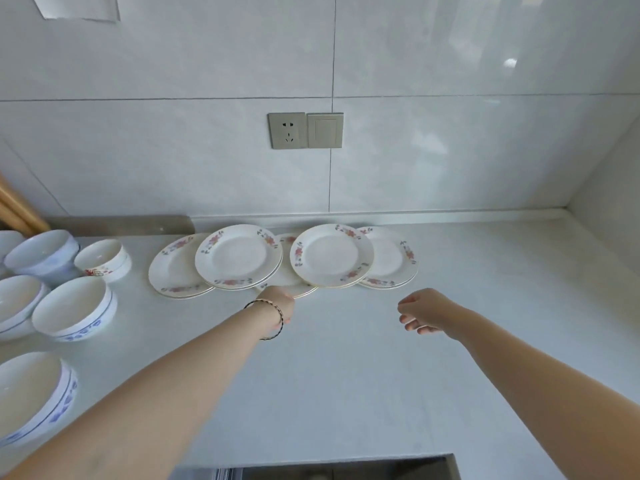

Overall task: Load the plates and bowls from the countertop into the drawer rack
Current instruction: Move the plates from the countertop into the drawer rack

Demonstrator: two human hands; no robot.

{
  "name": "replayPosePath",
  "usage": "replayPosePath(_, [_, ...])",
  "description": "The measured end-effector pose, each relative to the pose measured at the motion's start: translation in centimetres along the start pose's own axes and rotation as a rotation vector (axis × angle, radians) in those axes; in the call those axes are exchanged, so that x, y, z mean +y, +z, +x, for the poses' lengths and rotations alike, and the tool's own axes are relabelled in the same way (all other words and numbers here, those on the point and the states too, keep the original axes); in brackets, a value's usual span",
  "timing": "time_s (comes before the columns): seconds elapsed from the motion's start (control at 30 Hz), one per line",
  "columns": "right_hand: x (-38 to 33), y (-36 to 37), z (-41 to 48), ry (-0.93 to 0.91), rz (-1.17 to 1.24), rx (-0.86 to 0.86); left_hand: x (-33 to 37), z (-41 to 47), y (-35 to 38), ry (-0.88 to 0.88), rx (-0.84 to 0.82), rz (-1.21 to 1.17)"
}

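Several white plates with red flower rims overlap in a row near the wall: one at the left (173,268), one on top of it (239,256), a middle plate (289,282) mostly covered, another (330,254) on top, and one at the right (391,259). My left hand (278,299) reaches to the front edge of the middle plate; its fingers are hidden, so a grip cannot be told. My right hand (424,311) hovers above the countertop (346,375) in front of the right plates, fingers loosely curled, holding nothing. Bowls (74,308) stand at the left.
More white bowls with blue patterns (41,254) (33,393) and a small flowered bowl (104,259) crowd the left side. A socket and switch (304,130) sit on the tiled wall. A dark opening (329,469) shows below the counter's front edge.
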State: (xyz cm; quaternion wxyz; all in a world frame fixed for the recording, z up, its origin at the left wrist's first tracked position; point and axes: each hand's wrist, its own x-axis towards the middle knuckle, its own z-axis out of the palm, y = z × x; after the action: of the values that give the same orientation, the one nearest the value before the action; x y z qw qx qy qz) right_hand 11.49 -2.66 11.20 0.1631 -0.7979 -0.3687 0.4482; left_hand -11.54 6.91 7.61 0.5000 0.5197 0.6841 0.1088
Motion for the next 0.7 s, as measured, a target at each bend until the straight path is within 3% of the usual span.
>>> replayPosePath(0.17, [-3.4, 0.1, 6.7, 0.043, -0.012, -0.022, 1.3, 7.3, -0.5, -0.072, 0.020, 0.050])
replayPosePath(0.3, [-6.1, 0.5, 13.7, 0.063, -0.017, 0.069, 3.3, 13.1, -0.2, -0.091, -0.007, 0.107])
replayPosePath(0.47, [-7.6, 2.1, 20.9, 0.182, 0.182, 0.171, 3.6, 19.7, 2.1, -0.206, -0.046, -0.067])
replayPosePath(0.7, [-6.7, 3.9, 26.2, 0.291, 0.277, 0.272, 2.0, 24.9, 4.5, -0.248, -0.045, -0.314])
